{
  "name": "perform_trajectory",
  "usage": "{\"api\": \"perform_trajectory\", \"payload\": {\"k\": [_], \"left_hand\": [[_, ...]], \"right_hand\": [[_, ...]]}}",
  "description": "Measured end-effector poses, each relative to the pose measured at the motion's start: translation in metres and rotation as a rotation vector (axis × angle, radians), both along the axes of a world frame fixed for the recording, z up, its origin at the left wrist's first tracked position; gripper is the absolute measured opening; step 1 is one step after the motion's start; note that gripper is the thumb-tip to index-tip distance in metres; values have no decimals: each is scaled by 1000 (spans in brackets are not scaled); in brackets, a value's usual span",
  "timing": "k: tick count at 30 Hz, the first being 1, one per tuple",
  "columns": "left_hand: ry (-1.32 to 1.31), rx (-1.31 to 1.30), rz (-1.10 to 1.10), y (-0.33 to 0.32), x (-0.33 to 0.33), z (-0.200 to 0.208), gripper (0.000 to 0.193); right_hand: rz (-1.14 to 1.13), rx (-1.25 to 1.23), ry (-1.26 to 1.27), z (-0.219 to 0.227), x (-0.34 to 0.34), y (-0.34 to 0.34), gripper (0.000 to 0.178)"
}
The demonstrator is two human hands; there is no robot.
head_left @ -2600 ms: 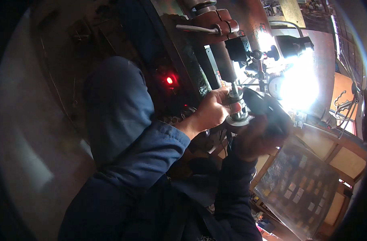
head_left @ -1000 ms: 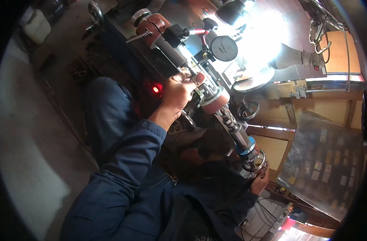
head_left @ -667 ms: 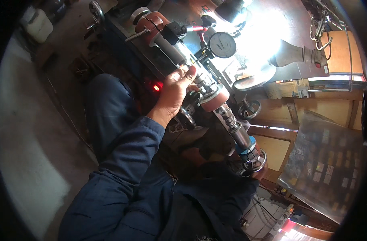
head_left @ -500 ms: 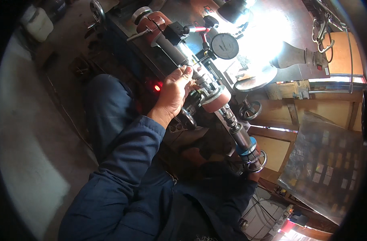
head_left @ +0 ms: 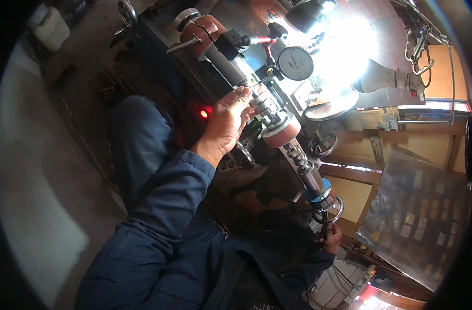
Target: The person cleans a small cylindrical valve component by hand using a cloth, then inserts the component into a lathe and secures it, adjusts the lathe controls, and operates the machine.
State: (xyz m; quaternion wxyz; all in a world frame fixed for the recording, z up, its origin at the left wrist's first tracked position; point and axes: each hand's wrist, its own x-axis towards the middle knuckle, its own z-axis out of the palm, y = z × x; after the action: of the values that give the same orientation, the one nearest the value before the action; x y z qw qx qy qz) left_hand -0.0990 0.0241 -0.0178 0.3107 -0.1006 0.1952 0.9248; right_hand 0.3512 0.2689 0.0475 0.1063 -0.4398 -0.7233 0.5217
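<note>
A camshaft [head_left: 299, 159] with shiny lobes lies slantwise across a bench machine, between a red-brown holder at the far end and a blue-collared holder [head_left: 318, 192] at the near right. My left hand [head_left: 226, 120] is closed on the camshaft by thumb and fingers, just below the dial gauge [head_left: 295, 63]. The undersides of those fingers are hidden. A red-brown ring [head_left: 281, 132] sits round the shaft, to the right of that hand. My right hand [head_left: 332, 237] is closed just below a small handwheel [head_left: 337, 209] at the near end; what it grips is unclear.
A bright work lamp [head_left: 370, 75] glares over the bench. Another handwheel [head_left: 323, 143] stands behind the shaft. Below the left hand a red light [head_left: 203, 112] glows. A plastic-covered board [head_left: 414, 212] hangs at right, and a white container [head_left: 51, 31] stands far left.
My right hand has come down from behind the handwheel into plainer view below it. My left hand stays on the camshaft. The machine sits slightly further right in the picture.
</note>
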Motion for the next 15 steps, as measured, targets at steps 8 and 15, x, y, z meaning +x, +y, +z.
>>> {"api": "perform_trajectory", "payload": {"k": [8,15], "left_hand": [[19,6,-24,3,-1,-16,12],[-13,-1,-20,0,0,-8,12]], "right_hand": [[-184,214,97,3,-19,17,37],[-168,373,53,-17,-33,56,38]]}}
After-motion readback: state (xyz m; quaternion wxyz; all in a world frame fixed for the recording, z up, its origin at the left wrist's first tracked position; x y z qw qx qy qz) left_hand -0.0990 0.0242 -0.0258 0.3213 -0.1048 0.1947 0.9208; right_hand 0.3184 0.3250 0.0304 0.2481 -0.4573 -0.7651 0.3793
